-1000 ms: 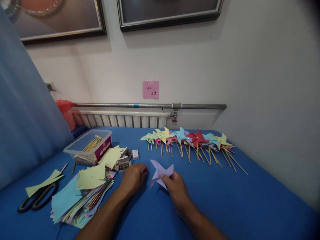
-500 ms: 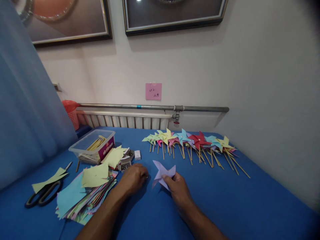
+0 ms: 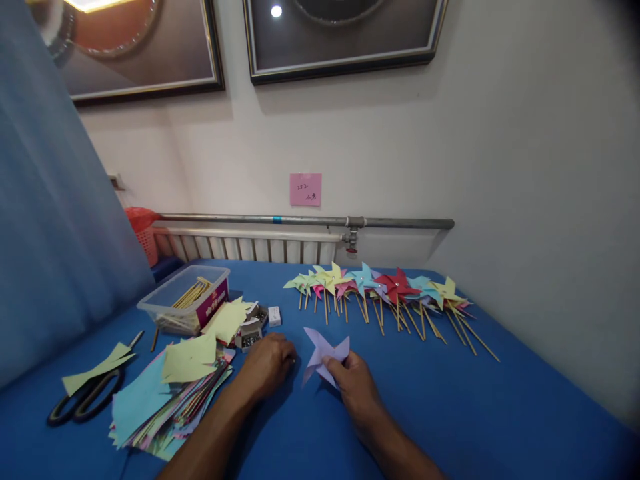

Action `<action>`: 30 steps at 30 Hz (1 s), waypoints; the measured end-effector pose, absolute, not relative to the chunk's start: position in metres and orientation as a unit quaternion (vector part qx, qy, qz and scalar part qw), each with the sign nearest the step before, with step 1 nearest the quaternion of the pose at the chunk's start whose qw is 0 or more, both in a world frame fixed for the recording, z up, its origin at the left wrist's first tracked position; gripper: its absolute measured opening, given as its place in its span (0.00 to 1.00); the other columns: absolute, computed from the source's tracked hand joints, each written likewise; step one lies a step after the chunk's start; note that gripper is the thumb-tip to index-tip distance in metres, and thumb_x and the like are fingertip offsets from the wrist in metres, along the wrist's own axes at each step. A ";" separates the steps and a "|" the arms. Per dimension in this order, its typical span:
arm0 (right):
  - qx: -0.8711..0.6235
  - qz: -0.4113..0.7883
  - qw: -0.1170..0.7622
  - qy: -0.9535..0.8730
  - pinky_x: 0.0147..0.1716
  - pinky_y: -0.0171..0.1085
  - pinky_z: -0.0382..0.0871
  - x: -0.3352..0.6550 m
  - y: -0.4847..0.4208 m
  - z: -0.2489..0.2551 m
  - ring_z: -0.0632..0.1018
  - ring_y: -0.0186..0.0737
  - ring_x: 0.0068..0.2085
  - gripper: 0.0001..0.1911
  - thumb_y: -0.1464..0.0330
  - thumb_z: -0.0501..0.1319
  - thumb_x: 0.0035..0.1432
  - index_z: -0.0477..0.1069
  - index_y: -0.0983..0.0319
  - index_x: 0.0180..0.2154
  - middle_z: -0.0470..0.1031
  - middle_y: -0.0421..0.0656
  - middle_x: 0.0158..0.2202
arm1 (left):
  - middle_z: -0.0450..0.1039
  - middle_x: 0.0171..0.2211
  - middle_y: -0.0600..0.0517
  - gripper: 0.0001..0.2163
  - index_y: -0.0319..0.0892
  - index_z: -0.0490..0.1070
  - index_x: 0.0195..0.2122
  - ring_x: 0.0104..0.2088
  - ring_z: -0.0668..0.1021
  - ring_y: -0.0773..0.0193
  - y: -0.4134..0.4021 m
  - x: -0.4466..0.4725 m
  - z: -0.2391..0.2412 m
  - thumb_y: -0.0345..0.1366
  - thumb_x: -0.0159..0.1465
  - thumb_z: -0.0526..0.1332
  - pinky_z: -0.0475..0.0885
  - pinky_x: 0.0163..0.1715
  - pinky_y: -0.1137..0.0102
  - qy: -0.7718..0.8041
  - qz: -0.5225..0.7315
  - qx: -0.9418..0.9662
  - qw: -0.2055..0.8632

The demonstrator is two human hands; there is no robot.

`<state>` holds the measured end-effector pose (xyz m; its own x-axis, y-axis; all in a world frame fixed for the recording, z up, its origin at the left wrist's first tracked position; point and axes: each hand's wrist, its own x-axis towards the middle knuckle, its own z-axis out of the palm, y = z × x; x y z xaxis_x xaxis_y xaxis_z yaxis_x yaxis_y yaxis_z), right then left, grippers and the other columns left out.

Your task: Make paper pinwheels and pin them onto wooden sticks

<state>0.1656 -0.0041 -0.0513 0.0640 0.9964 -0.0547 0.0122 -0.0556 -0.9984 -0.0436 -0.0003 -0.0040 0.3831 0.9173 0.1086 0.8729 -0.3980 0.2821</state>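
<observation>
My right hand (image 3: 353, 385) pinches a folded lilac paper pinwheel (image 3: 323, 351) and holds it just above the blue tabletop (image 3: 500, 413). My left hand (image 3: 269, 364) rests on the table to its left with the fingers curled together near a small open box of pins (image 3: 250, 330). Whether something tiny sits between those fingertips does not show. Behind both hands lies a row of finished paper pinwheels (image 3: 390, 293) on wooden sticks, in green, yellow, blue, red and pink.
A stack of coloured paper squares (image 3: 165, 393) lies at the left, with black scissors (image 3: 83, 397) further left. A clear plastic box of wooden sticks (image 3: 185, 299) stands behind the stack. A radiator and pipe (image 3: 300, 221) run along the wall. A blue curtain (image 3: 55, 220) hangs at left.
The view has tilted slightly, so everything sits a little lower in the picture. Both hands stay almost where they were, the right one still holding the lilac pinwheel.
</observation>
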 end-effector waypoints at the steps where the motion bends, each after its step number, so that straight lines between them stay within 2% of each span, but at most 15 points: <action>1: -0.535 0.493 0.497 -0.473 0.30 0.38 0.68 0.165 -0.004 -0.051 0.77 0.45 0.30 0.21 0.51 0.68 0.46 0.79 0.61 0.35 0.80 0.41 0.27 | 0.81 0.39 0.47 0.11 0.44 0.82 0.38 0.46 0.80 0.56 0.000 -0.043 -0.004 0.26 0.68 0.59 0.68 0.45 0.68 0.541 0.125 0.827 0.089; 8: -0.514 0.507 0.499 -0.479 0.32 0.39 0.70 0.166 -0.011 -0.039 0.78 0.46 0.31 0.21 0.52 0.67 0.48 0.79 0.61 0.37 0.80 0.42 0.29 | 0.81 0.40 0.45 0.12 0.43 0.82 0.39 0.47 0.80 0.54 -0.003 -0.040 -0.001 0.27 0.69 0.58 0.69 0.44 0.66 0.550 0.102 0.825 0.077; 15: -0.526 0.506 0.503 -0.463 0.30 0.38 0.69 0.164 -0.009 -0.042 0.76 0.44 0.30 0.20 0.53 0.68 0.47 0.79 0.62 0.35 0.79 0.40 0.27 | 0.82 0.42 0.46 0.11 0.44 0.82 0.42 0.49 0.80 0.53 -0.002 -0.041 -0.002 0.27 0.68 0.60 0.69 0.45 0.66 0.553 0.113 0.821 0.080; 21: -0.514 0.514 0.505 -0.465 0.30 0.38 0.67 0.164 -0.009 -0.041 0.74 0.42 0.29 0.20 0.54 0.68 0.46 0.79 0.62 0.35 0.78 0.40 0.27 | 0.81 0.41 0.45 0.11 0.44 0.82 0.41 0.48 0.80 0.54 -0.003 -0.040 -0.003 0.27 0.69 0.59 0.69 0.45 0.67 0.554 0.110 0.822 0.073; 30: -0.509 0.513 0.507 -0.470 0.31 0.38 0.69 0.166 -0.011 -0.041 0.76 0.44 0.30 0.18 0.54 0.69 0.49 0.80 0.62 0.35 0.79 0.41 0.28 | 0.82 0.44 0.46 0.11 0.46 0.82 0.44 0.50 0.80 0.53 -0.002 -0.039 -0.006 0.28 0.68 0.61 0.70 0.48 0.66 0.560 0.107 0.818 0.073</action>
